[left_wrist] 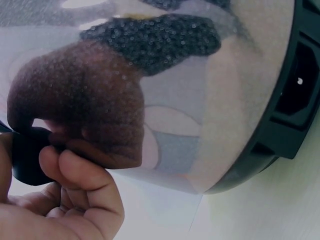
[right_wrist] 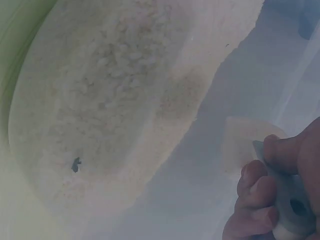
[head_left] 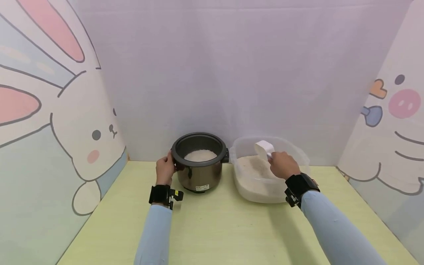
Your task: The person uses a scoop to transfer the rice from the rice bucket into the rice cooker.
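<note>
A dark, shiny rice cooker (head_left: 200,175) stands lidless at the back of the table, with white rice (head_left: 200,155) in its pot. My left hand (head_left: 164,170) grips the black side handle (left_wrist: 31,157) of the cooker, its fingers curled round it. To the right sits a clear plastic container (head_left: 261,191) holding a bed of rice (head_left: 253,167). My right hand (head_left: 284,165) holds a white measuring scoop (head_left: 264,148) by its handle, above the rice and within the container's rim. The inside of the scoop is hidden.
A pale yellow-green table (head_left: 218,228) lies under everything. Behind it hangs a light lilac cloth (head_left: 232,73). Panels with a cartoon rabbit (head_left: 79,147) and another cartoon animal (head_left: 391,147) border the left and right sides.
</note>
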Demonstrator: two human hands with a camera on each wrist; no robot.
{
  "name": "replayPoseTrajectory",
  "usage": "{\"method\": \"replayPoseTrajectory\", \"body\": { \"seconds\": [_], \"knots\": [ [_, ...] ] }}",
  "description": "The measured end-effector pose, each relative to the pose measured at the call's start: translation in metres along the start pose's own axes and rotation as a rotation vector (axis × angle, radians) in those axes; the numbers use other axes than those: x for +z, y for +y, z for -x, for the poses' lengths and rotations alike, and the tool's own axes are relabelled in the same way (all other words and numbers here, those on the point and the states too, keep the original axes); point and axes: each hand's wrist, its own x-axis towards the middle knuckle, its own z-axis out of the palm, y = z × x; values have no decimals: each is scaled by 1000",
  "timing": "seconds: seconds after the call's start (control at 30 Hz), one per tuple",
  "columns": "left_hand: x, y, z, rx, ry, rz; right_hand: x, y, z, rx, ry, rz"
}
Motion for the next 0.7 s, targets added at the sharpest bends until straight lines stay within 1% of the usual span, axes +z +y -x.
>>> {"method": "replayPoseTrajectory", "body": {
  "seconds": [0.17, 0.33, 0.5, 0.7],
  "knots": [
    [1, -3, 0, 1, 8, -2, 2, 3, 1, 42, -53, 31],
    [2, -4, -1, -5, 14, -4, 3, 3, 0, 122, -86, 60],
    [2, -3, -2, -2, 8, -8, 1, 0, 2, 199, -100, 80],
    [2, -1, -3, -5, -4, 10, -1, -1, 5, 283, -165, 86]
  ]
}}
